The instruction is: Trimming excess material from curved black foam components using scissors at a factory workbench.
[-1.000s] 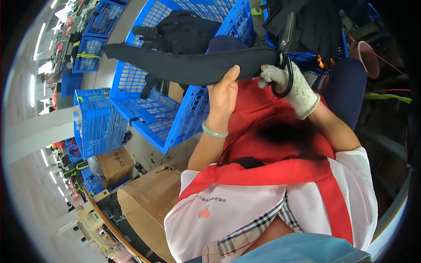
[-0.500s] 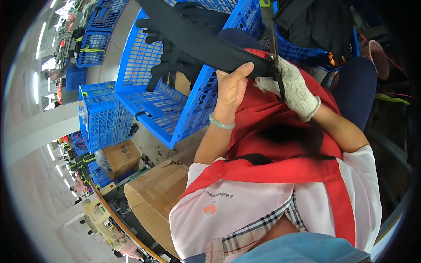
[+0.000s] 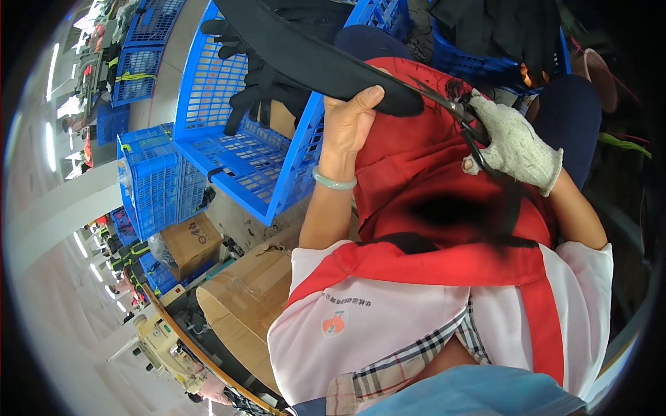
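A long black padded strip of fabric (image 3: 312, 66) is gripped near its rounded end by my left hand (image 3: 352, 121), thumb on top. The strip runs up and to the left, over a blue basket. My right hand (image 3: 519, 142), in a whitish knit glove, is closed around the handles of black scissors (image 3: 466, 119). The scissor blades point up and left, close beside the strip's rounded end. Their tips are hard to make out against the dark fabric. A red apron (image 3: 409, 166) covers my lap below both hands.
The blue plastic basket (image 3: 225, 159) at the upper left holds several black strips (image 3: 267, 83). Another blue basket (image 3: 468, 76) at the upper right is piled with black fabric (image 3: 510, 35). Stacked blue crates (image 3: 159, 184), a cardboard box (image 3: 187, 243) and a sewing machine (image 3: 159, 343) stand at the left.
My right hand with the scissors has moved right and down, away from the strip, and the blades have turned to point left. My left hand has shifted slightly left and up with the strip.
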{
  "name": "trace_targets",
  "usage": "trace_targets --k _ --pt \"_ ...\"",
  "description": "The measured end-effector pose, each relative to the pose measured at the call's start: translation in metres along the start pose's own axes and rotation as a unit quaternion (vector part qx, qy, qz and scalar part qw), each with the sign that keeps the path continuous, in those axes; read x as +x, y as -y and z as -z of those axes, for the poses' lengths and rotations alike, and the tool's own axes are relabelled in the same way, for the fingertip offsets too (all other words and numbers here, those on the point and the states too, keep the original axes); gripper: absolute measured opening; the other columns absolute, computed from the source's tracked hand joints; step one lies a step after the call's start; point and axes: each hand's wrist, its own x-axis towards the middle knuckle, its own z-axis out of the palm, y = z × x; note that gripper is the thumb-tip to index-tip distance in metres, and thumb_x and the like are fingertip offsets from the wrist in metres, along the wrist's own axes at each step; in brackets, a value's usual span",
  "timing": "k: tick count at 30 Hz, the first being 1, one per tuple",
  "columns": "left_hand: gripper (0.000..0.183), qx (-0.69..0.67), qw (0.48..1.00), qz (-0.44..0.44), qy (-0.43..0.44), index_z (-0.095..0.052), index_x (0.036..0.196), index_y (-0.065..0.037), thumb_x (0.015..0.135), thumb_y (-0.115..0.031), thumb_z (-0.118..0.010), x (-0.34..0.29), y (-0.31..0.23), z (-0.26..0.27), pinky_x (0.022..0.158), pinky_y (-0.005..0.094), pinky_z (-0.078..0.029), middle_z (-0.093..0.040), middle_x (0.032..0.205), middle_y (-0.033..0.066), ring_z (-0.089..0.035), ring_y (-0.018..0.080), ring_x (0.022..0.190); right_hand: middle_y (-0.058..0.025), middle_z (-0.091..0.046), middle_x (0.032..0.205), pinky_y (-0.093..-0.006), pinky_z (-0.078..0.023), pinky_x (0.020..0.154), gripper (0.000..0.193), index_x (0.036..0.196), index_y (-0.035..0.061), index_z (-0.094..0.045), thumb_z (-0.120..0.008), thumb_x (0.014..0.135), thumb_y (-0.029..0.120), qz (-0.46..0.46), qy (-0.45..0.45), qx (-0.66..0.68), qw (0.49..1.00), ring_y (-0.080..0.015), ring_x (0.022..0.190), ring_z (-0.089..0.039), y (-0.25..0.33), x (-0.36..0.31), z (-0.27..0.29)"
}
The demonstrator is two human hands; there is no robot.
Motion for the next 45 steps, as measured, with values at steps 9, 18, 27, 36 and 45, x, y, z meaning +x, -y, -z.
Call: trace_targets --k 9,18,27,36,45 --pt "0.035 -0.009 1.000 0.004 -0.010 -0.061 0.105 -0.002 0.074 0.009 -0.072 -0.005 0.005 -0.011 0.088 0.0340 -0.051 -0.067 0.098 0.0111 -0.065 0.0214 0.093 -0.0139 -0.054 0.071 -0.0395 -0.044 0.061 0.063 0.114 0.0001 -0.051 -0.079 0.073 0.039 -0.001 0.019 0.093 0.996 -0.0285 0.068 -0.058 0.002 0.002 -0.002" --pt "0.035 0.003 1.000 0.021 -0.021 -0.061 0.105 -0.002 0.074 0.011 -0.072 -0.009 0.009 -0.008 0.086 0.0322 -0.052 -0.066 0.096 0.0082 -0.065 0.0193 0.091 -0.0111 -0.052 0.066 -0.0360 -0.042 0.060 0.050 0.092 -0.0014 -0.053 -0.076 0.077 0.040 -0.026 0.011 0.058 0.998 -0.0232 0.064 -0.057 0.014 0.004 -0.006" --pt "0.038 -0.005 1.000 0.014 0.005 -0.059 0.110 -0.003 0.076 0.012 -0.069 -0.012 0.019 -0.003 0.091 0.0366 -0.051 -0.065 0.103 0.0091 -0.064 0.0225 0.097 -0.0093 -0.060 0.068 -0.0311 -0.045 0.054 0.048 0.096 -0.0015 -0.053 -0.075 0.080 0.038 -0.035 0.031 0.074 0.996 -0.0182 0.061 -0.061 0.010 0.012 -0.014" --pt "0.044 0.009 1.000 0.027 -0.007 -0.058 0.110 -0.004 0.072 0.014 -0.072 -0.017 0.021 -0.007 0.088 0.0326 -0.052 -0.064 0.101 0.0068 -0.064 0.0189 0.094 -0.0183 -0.060 0.077 -0.0382 -0.049 0.064 0.062 0.109 -0.0037 -0.053 -0.078 0.074 0.041 -0.004 0.010 0.084 0.996 -0.0327 0.073 -0.064 0.008 0.014 -0.015" --pt "0.032 -0.051 0.998 -0.006 -0.039 -0.058 0.110 -0.004 0.081 0.002 -0.070 -0.015 0.008 0.002 0.091 0.0370 -0.050 -0.063 0.103 0.0091 -0.060 0.0215 0.100 -0.0198 -0.058 0.080 -0.0428 -0.047 0.066 0.074 0.113 -0.0026 -0.051 -0.081 0.066 0.046 -0.078 0.044 0.220 0.971 -0.0367 0.074 -0.060 0.005 0.012 -0.023"
